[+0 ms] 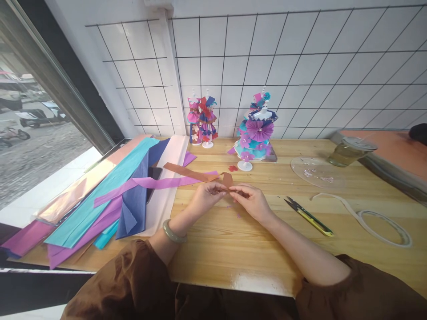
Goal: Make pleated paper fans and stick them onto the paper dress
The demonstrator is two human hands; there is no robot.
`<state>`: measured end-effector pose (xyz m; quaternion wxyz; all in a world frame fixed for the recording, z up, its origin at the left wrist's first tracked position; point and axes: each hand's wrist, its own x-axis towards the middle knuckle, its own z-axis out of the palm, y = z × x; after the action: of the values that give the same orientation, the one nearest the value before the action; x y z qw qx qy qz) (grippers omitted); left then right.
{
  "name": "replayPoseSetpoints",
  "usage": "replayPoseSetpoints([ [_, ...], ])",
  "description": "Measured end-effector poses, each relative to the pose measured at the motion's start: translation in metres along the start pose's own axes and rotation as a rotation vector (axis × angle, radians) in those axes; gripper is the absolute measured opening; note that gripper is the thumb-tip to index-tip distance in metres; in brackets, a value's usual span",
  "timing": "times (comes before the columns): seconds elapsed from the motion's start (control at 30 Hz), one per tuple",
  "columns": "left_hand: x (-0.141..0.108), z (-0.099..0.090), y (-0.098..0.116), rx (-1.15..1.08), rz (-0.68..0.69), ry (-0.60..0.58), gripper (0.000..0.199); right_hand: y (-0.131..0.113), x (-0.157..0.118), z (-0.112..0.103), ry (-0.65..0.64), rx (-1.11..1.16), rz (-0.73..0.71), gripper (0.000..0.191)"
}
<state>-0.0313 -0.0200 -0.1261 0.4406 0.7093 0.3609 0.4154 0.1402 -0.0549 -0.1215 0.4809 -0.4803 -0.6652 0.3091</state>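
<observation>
Over the middle of the wooden table, my left hand (212,194) and my right hand (250,200) meet fingertip to fingertip. Both pinch a strip of brown crepe paper (227,179); a short folded part of it stands up between them. A longer brown strip (187,172) stretches away to the left, behind my left hand; whether it is the same piece I cannot tell. Beside it runs a long purple paper strip (156,182). A small red paper flower (232,168) lies just beyond my fingers. The spot where the fingertips press is partly hidden.
Coloured crepe paper sheets (100,191) cover the left side, with a dark phone-like object (154,178) among them. Paper-dressed mini mannequins (255,129) stand by the tiled wall. On the right are yellow-handled thread snips (308,215), a tape roll (385,227), a bead dish (315,172) and a lidded cup (352,151).
</observation>
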Motion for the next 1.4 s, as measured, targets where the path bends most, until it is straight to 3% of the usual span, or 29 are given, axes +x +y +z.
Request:
replayPoseSetpoints([
  [0.47, -0.0019, -0.0018, 0.0101, 0.104, 0.067, 0.038, 0.015, 0.0041, -0.0001, -0.0027, -0.032, -0.095, -0.139, 0.015],
  [0.67, -0.0018, -0.0017, 0.0085, 0.136, 0.105, 0.054, 0.012, 0.0061, 0.0002, -0.0029, -0.003, -0.108, -0.094, 0.023],
  [1.03, -0.0033, -0.0014, 0.0054, 0.141, 0.08, 0.019, 0.02, 0.0017, 0.0008, -0.0027, -0.014, -0.123, -0.126, 0.012],
  [1.4, -0.0031, -0.0022, 0.0021, 0.176, 0.071, 0.031, 0.017, 0.0002, 0.0003, -0.003, -0.015, -0.133, -0.067, 0.019],
])
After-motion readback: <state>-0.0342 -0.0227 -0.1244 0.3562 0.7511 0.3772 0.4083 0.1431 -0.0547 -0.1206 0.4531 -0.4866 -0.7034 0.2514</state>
